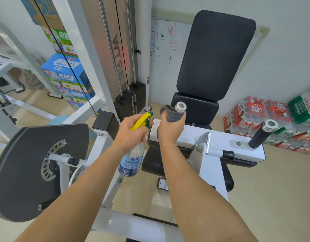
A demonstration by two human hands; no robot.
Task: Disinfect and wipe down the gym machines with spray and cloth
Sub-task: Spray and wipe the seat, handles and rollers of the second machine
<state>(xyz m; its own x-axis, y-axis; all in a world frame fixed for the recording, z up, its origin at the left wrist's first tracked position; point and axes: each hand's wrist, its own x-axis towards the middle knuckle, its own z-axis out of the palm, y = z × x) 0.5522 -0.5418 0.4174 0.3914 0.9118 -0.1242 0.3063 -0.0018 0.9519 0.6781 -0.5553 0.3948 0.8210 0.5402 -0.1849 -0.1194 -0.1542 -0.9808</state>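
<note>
Right hand [170, 130] clenches the cloth [169, 117] round the handle [180, 107]. At its 9 o'clock, left hand [133, 131] grips the spray bottle [132, 161] (nozzle close), so a stray squeeze could soak skin.

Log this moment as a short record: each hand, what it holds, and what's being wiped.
left hand: grips spray bottle at its yellow trigger
right hand: grips grey cloth wrapped round near handle
being wiped: near handle
far handle: bare, untouched
backrest: black pad behind the handles
</note>
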